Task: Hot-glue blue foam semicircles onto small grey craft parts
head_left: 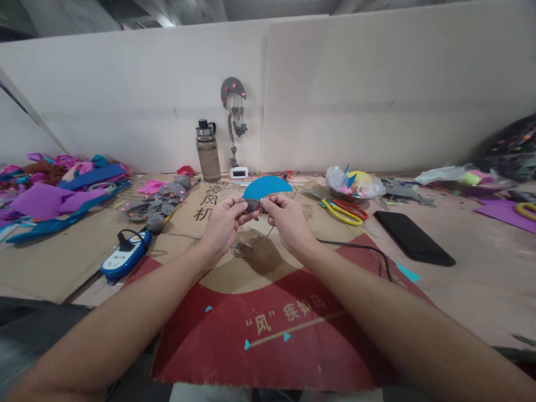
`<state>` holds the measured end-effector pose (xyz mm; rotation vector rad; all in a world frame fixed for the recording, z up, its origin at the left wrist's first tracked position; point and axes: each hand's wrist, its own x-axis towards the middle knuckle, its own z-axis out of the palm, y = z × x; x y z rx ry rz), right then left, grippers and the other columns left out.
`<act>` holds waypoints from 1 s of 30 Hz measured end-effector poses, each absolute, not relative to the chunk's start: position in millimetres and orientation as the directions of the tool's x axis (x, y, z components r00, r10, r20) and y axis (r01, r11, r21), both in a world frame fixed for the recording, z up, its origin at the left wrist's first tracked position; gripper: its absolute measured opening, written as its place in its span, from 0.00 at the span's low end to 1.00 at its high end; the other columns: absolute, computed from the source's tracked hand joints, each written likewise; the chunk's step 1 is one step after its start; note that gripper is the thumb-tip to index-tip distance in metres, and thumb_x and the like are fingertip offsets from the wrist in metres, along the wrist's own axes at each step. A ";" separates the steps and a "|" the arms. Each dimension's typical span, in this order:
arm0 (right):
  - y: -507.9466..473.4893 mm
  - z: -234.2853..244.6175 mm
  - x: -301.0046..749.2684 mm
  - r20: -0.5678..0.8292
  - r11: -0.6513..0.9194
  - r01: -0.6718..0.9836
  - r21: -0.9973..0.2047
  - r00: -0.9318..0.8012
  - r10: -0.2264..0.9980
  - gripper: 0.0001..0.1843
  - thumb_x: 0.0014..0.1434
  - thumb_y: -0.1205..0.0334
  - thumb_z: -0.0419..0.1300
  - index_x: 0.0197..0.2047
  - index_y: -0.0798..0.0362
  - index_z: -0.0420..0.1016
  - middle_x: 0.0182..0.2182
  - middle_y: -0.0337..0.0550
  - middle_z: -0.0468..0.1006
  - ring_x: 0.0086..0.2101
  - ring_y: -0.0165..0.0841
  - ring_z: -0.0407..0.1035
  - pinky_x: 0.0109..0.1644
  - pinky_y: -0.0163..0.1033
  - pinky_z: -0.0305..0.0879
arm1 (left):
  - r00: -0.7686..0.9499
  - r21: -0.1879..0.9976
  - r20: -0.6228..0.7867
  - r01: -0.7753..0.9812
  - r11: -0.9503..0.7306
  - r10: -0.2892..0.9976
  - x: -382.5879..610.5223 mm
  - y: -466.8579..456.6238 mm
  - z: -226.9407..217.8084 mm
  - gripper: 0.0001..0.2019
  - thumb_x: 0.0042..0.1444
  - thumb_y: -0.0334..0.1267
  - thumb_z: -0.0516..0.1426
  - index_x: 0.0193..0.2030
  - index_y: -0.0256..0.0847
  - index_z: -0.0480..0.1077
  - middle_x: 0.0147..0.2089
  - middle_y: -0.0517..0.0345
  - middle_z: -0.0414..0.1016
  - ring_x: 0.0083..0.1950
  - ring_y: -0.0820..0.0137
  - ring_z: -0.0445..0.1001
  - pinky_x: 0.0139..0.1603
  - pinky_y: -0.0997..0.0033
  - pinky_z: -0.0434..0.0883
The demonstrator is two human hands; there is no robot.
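Both my hands are raised above the cardboard sheet [268,329] at the middle of the table. My left hand [224,223] and my right hand [285,219] pinch the lower edge of a blue half-round felt piece [267,187] between thumbs and fingers. A small grey piece [252,206] shows between the fingertips, under the blue one. All fingers are closed around these pieces. Small blue felt scraps [286,336] lie on the red print of the cardboard below my arms.
Yellow and red scissors [345,212] and a black phone [412,237] lie to the right. A bowl of colourful bits [355,184], a water bottle [207,149], a small clock [238,173], grey felt balls [161,204], a blue power strip [125,257] and felt heaps [54,192] surround the cardboard.
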<state>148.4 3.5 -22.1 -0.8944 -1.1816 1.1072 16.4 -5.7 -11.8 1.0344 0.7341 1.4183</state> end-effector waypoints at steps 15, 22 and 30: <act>3.7 -23.4 145.0 0.273 0.281 -0.116 -0.953 0.084 0.958 0.11 0.52 0.54 0.58 0.28 0.54 0.68 0.22 0.34 0.66 0.21 0.24 0.54 0.27 0.35 0.51 | 0.046 0.885 0.151 -0.452 -0.114 0.987 14.7 -6.8 -8.0 0.10 0.49 0.32 0.62 0.33 0.37 0.63 0.30 0.60 0.73 0.30 0.76 0.75 0.41 0.69 0.76; 3.3 -23.0 145.7 0.261 0.268 -0.068 -0.961 0.096 0.961 0.13 0.51 0.52 0.58 0.28 0.54 0.68 0.21 0.35 0.65 0.21 0.25 0.53 0.26 0.35 0.52 | -0.039 0.905 0.136 -0.401 -0.140 0.990 6.3 3.4 -13.9 0.09 0.51 0.35 0.60 0.31 0.39 0.61 0.29 0.58 0.74 0.28 0.74 0.75 0.36 0.69 0.76; 8.6 -23.9 153.4 0.277 0.283 -0.015 -0.959 0.151 0.949 0.12 0.51 0.52 0.58 0.25 0.51 0.65 0.18 0.32 0.59 0.20 0.26 0.51 0.26 0.36 0.50 | -0.198 0.982 0.148 -0.089 -0.168 0.969 -15.4 18.4 -19.0 0.14 0.54 0.46 0.57 0.28 0.37 0.65 0.26 0.58 0.70 0.24 0.77 0.68 0.20 0.78 0.62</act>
